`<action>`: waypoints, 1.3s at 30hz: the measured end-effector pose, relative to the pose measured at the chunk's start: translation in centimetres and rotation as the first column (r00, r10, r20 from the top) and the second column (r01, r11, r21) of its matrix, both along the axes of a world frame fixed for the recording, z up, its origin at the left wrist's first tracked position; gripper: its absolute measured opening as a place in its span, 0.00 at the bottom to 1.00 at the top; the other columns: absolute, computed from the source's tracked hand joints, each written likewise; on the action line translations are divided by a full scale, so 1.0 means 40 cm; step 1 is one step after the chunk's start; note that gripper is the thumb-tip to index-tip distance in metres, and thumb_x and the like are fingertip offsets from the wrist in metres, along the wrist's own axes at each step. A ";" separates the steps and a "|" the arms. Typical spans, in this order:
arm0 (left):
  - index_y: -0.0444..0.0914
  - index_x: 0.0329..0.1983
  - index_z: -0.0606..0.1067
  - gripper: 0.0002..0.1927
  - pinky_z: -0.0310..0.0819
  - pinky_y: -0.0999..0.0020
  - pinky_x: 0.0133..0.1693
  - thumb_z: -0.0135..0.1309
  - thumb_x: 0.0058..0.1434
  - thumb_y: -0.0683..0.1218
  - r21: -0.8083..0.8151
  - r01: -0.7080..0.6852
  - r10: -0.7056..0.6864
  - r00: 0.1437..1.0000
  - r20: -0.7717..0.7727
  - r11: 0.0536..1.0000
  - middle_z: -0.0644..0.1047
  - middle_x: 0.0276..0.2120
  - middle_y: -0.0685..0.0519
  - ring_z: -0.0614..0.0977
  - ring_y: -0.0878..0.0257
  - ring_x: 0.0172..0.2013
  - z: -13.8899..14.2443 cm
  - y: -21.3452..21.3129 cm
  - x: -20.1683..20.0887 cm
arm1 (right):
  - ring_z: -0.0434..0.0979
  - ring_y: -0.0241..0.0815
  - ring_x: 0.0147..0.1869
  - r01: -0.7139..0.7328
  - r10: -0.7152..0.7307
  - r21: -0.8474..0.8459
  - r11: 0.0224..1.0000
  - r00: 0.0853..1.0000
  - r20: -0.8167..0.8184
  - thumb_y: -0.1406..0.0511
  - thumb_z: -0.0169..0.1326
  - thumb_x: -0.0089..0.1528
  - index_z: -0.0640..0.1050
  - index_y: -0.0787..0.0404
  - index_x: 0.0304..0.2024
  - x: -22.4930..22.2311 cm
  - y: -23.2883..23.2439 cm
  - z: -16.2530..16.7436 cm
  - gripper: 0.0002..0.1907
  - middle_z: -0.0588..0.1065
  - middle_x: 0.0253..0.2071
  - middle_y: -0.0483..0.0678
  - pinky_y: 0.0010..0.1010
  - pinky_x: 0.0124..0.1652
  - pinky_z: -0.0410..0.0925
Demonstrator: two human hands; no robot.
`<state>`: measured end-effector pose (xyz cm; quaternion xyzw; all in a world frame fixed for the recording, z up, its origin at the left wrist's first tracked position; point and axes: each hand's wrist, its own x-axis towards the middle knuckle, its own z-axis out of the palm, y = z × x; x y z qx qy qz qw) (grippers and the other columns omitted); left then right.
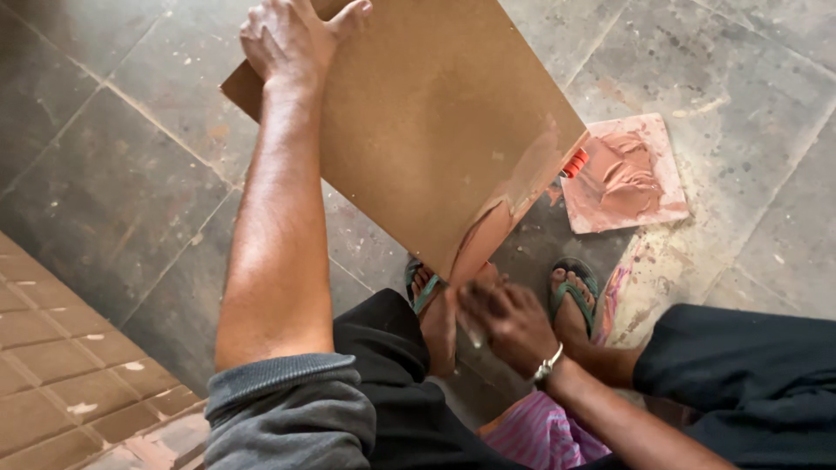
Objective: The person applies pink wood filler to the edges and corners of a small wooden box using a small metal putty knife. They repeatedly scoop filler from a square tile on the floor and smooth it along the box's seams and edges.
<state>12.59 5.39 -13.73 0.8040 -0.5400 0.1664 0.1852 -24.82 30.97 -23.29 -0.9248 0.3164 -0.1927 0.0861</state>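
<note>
Brown board (435, 122) gripped at top by left hand (292, 39); right hand (505, 322), blurred, seemingly rubs its lower edge

An informal workshop floor: grey stone slabs (131, 174), putty-smeared tile (625, 174), brown board (435, 113).

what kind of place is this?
Likely a small workshop or work yard floor: worn grey stone floor, a brown board being smeared with reddish putty, and a putty-covered square slab lying nearby.
</note>
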 end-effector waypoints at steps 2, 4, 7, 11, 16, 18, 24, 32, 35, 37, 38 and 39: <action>0.38 0.34 0.81 0.42 0.78 0.47 0.33 0.64 0.46 0.81 -0.064 0.034 -0.033 0.999 0.019 0.997 0.83 0.34 0.45 0.85 0.45 0.35 0.004 0.001 -0.004 | 0.75 0.50 0.54 -0.040 0.041 -0.029 0.999 0.999 0.034 0.69 0.53 0.56 0.77 0.50 0.61 -0.032 -0.006 -0.010 0.29 0.76 0.54 0.50 0.43 0.52 0.67; 0.37 0.33 0.81 0.42 0.77 0.50 0.33 0.64 0.48 0.81 -0.025 0.012 -0.012 1.000 0.009 1.000 0.83 0.32 0.45 0.85 0.45 0.36 0.011 0.004 -0.008 | 0.76 0.50 0.52 0.025 -0.024 -0.030 0.999 1.000 0.013 0.69 0.52 0.57 0.78 0.51 0.58 -0.068 -0.069 -0.012 0.25 0.78 0.52 0.50 0.44 0.48 0.66; 0.40 0.36 0.82 0.39 0.77 0.50 0.33 0.64 0.48 0.80 -0.021 0.041 -0.041 0.998 -0.036 0.999 0.83 0.30 0.45 0.84 0.45 0.33 0.014 0.009 -0.015 | 0.75 0.54 0.52 0.302 -0.294 -0.055 0.952 0.949 0.116 0.67 0.52 0.62 0.76 0.62 0.62 -0.073 -0.227 -0.008 0.25 0.77 0.53 0.57 0.44 0.52 0.68; 0.38 0.31 0.81 0.42 0.78 0.51 0.33 0.64 0.47 0.81 0.011 0.009 -0.008 1.000 -0.016 1.000 0.83 0.28 0.45 0.85 0.47 0.32 0.016 -0.002 -0.011 | 0.76 0.53 0.48 0.199 -0.193 -0.066 0.978 0.978 0.083 0.69 0.52 0.55 0.79 0.54 0.57 -0.008 -0.243 0.009 0.26 0.79 0.53 0.52 0.42 0.48 0.69; 0.39 0.28 0.81 0.41 0.78 0.49 0.31 0.63 0.44 0.82 -0.026 -0.001 0.003 0.997 0.077 1.000 0.82 0.26 0.45 0.85 0.46 0.32 0.009 -0.009 -0.013 | 0.79 0.48 0.49 0.021 -0.020 0.061 0.998 1.000 -0.014 0.68 0.55 0.49 0.80 0.51 0.49 0.011 -0.025 -0.015 0.24 0.80 0.48 0.46 0.41 0.44 0.69; 0.39 0.28 0.81 0.40 0.78 0.49 0.34 0.65 0.47 0.81 0.026 0.009 -0.009 1.000 0.007 1.000 0.82 0.27 0.45 0.85 0.45 0.33 0.010 -0.007 -0.022 | 0.79 0.46 0.51 -0.011 0.002 0.062 0.998 0.989 0.148 0.69 0.57 0.51 0.81 0.51 0.47 -0.054 -0.059 -0.031 0.21 0.80 0.48 0.45 0.39 0.47 0.71; 0.39 0.29 0.81 0.40 0.77 0.48 0.32 0.64 0.49 0.80 0.006 0.029 -0.029 0.999 0.020 1.000 0.82 0.27 0.44 0.85 0.46 0.32 0.041 0.010 -0.042 | 0.78 0.60 0.48 0.541 -0.744 0.546 0.640 0.614 0.264 0.71 0.47 0.68 0.81 0.61 0.54 -0.201 -0.408 -0.064 0.15 0.78 0.45 0.61 0.45 0.48 0.69; 0.40 0.30 0.81 0.43 0.77 0.49 0.31 0.62 0.47 0.84 0.008 -0.006 0.005 0.994 0.106 1.000 0.82 0.25 0.45 0.85 0.45 0.31 0.036 0.019 -0.040 | 0.76 0.50 0.59 0.379 -0.377 -0.017 0.925 0.923 0.083 0.83 0.40 0.56 0.79 0.57 0.59 -0.158 -0.358 -0.079 0.34 0.78 0.60 0.49 0.31 0.46 0.73; 0.40 0.30 0.81 0.42 0.77 0.50 0.28 0.58 0.49 0.83 0.053 0.005 -0.013 0.988 0.152 0.999 0.81 0.24 0.44 0.84 0.46 0.28 0.031 0.019 -0.036 | 0.77 0.50 0.49 0.370 -0.367 0.089 0.925 0.929 -0.045 0.69 0.55 0.53 0.82 0.55 0.52 -0.215 -0.323 -0.069 0.23 0.79 0.47 0.52 0.40 0.46 0.72; 0.38 0.30 0.80 0.42 0.76 0.51 0.30 0.61 0.51 0.82 0.112 0.007 -0.011 0.999 0.031 0.994 0.81 0.25 0.45 0.84 0.47 0.29 0.037 0.018 -0.037 | 0.78 0.47 0.46 0.521 -0.524 0.124 0.845 0.851 -0.004 0.70 0.52 0.59 0.82 0.54 0.56 -0.253 -0.393 -0.059 0.23 0.80 0.46 0.50 0.38 0.47 0.72; 0.38 0.30 0.79 0.42 0.76 0.51 0.31 0.63 0.52 0.82 0.152 0.003 0.002 0.999 -0.032 0.988 0.81 0.26 0.45 0.84 0.47 0.29 0.039 0.022 -0.040 | 0.78 0.46 0.45 0.583 -0.591 0.153 0.798 0.807 0.007 0.71 0.51 0.62 0.82 0.53 0.58 -0.265 -0.435 -0.056 0.23 0.81 0.45 0.49 0.37 0.47 0.73; 0.38 0.30 0.79 0.42 0.76 0.51 0.30 0.63 0.52 0.82 0.142 0.007 -0.004 1.000 -0.022 0.990 0.81 0.25 0.45 0.84 0.47 0.29 0.042 0.025 -0.045 | 0.78 0.49 0.46 0.558 -0.562 0.070 0.827 0.825 0.065 0.70 0.52 0.61 0.82 0.55 0.56 -0.269 -0.478 -0.055 0.21 0.80 0.45 0.50 0.38 0.48 0.72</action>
